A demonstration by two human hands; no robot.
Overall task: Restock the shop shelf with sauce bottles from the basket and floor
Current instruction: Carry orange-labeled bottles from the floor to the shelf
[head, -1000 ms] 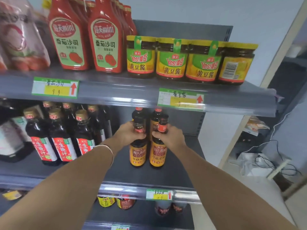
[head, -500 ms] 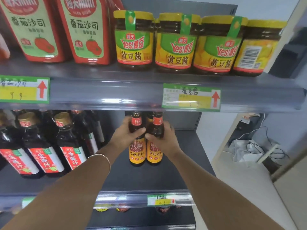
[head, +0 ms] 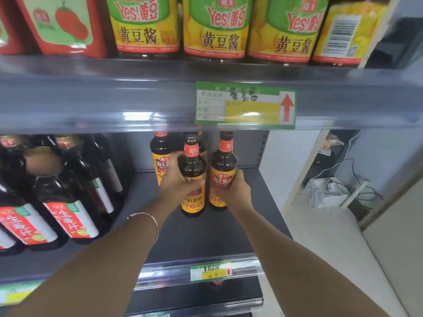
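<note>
Two dark sauce bottles with orange labels stand side by side on the grey middle shelf (head: 201, 234). My left hand (head: 177, 183) is wrapped around the left bottle (head: 191, 165). The right bottle (head: 223, 165) is gripped low on its body by my right hand (head: 233, 191). Behind them stand two more of the same kind, one bottle (head: 161, 154) to the left and another mostly hidden. The basket and the floor stock are out of sight.
Larger dark bottles with red labels (head: 68, 216) fill the left of the same shelf. Above, yellow-bean sauce jars (head: 219, 28) and red ketchup bottles (head: 59, 24) line the upper shelf. A price tag (head: 245, 106) hangs on its edge. Cables and white packaging (head: 332, 191) lie on the floor at right.
The camera has come closer to the shelf. Both hands slid from the bottle necks down to the bodies, and the two bottles now stand slightly apart.
</note>
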